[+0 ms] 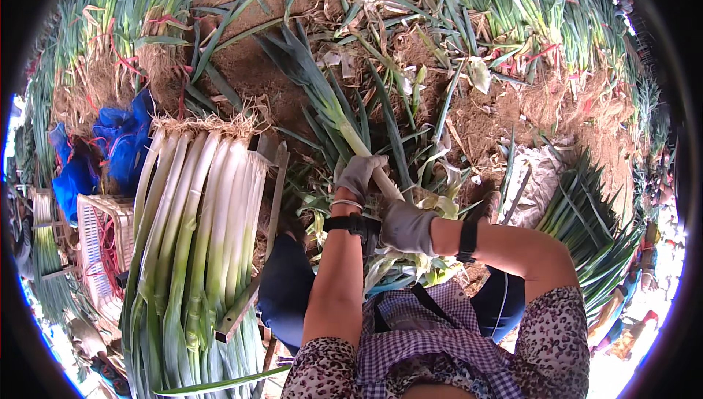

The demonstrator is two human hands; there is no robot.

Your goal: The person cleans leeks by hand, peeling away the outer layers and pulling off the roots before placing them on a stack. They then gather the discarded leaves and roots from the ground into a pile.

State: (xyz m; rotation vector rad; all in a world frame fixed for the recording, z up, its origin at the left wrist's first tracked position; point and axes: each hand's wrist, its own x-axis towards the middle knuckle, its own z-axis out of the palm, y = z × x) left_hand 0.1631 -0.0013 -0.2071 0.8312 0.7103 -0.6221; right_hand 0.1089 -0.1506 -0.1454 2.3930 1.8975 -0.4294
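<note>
A single leek (pixel 344 124) slants across the middle, its green leaves pointing away from me and its white end toward me. My left hand (pixel 359 174), in a grey glove, is closed around its pale stem. Just below and to the right, my right hand (pixel 408 228), also gloved, is closed at the white lower end; the fingertips and the root end are hidden. To my left lies a neat stack of trimmed leeks (pixel 198 230), white stems and roots at the far side, on a metal-framed stand (pixel 245 307).
Peeled leaves and scraps (pixel 439 172) litter the soil between my legs and beyond. Tied leek bundles stand at far left (pixel 124 18) and far right (pixel 549 18). A white plastic crate (pixel 106 245) and blue netting (pixel 124 143) sit left; more leeks (pixel 586 216) lie right.
</note>
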